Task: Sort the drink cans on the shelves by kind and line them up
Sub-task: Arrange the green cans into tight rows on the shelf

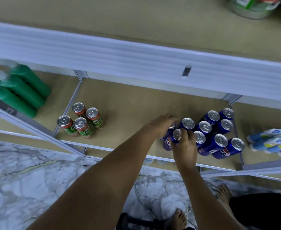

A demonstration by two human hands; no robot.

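both hands (pixel 184 145) on blue Pepsi cans (pixel 173 138) — Milo cans (pixel 81 121) apart, left

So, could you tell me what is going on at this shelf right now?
A person is sorting drink cans on a low shelf. Both hands are at the left end of the blue Pepsi cans grouped on the right: the right hand grips a front can, and the left hand reaches around one just behind it. Four green-and-red Milo cans stand together at the shelf's left end, apart from the blue ones.
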